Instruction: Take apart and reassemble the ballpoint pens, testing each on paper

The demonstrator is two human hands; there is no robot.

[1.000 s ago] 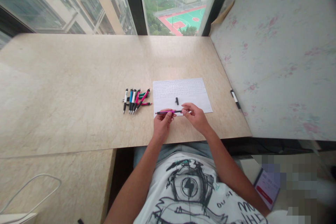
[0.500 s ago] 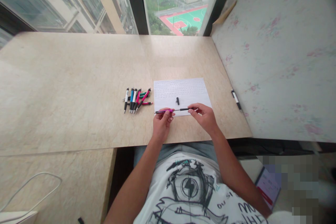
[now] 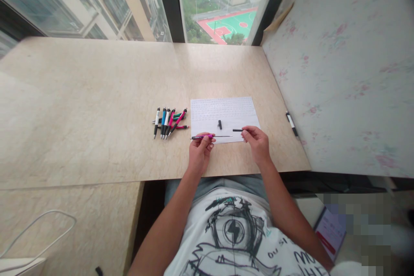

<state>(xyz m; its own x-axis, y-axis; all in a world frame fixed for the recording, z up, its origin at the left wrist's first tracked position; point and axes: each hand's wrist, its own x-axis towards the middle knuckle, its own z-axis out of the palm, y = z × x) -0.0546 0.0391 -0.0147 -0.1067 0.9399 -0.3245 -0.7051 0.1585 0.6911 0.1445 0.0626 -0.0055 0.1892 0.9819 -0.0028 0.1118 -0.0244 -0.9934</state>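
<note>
Between the thumb and fingers of my left hand (image 3: pixel 201 152) is a pink pen barrel (image 3: pixel 208 136) with a dark clicker end pointing left. A thin refill (image 3: pixel 224 136) sticks out of its right end. My right hand (image 3: pixel 258 141) pinches a black pen grip (image 3: pixel 237 130), apart from the refill and slightly higher. Both hands are over the lower part of a written sheet of paper (image 3: pixel 223 105). On the sheet, just beyond the hands, lies a small black piece (image 3: pixel 220 124), whose kind I cannot make out.
Several pens (image 3: pixel 167 123) in white, blue, pink and green lie in a pile left of the paper. A white and black pen (image 3: pixel 291 123) rests by the papered wall (image 3: pixel 339 73). A white cable (image 3: pixel 39 220) loops over the lower surface at left.
The black grip has come off the refill and moved right and slightly up with my right hand, baring the refill. My left hand stays nearly still with the pink barrel.
</note>
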